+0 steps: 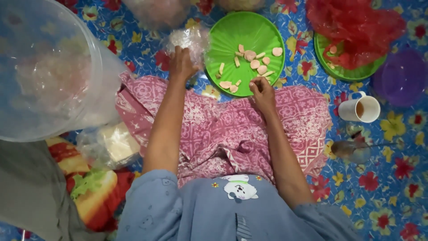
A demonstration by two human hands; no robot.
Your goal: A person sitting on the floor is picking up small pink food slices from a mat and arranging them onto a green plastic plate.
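Note:
A round green plate (232, 33) lies on the flowered mat in front of my knees, with several pale pink sliced pieces (255, 62) scattered on it. My right hand (262, 91) rests at the plate's near rim, fingertips pinched on a small piece. My left hand (182, 62) reaches to the left of the plate and grips a small clear plastic bag (189, 40) holding something whitish. A pink patterned cloth (223, 129) covers my lap under both forearms.
A large clear plastic bucket (44, 67) looms at the left. Below it lies a clear bag with pale blocks (111, 143). A second green plate with a red plastic bag (356, 27), a purple bowl (401, 78) and a white cup (361, 108) stand at the right.

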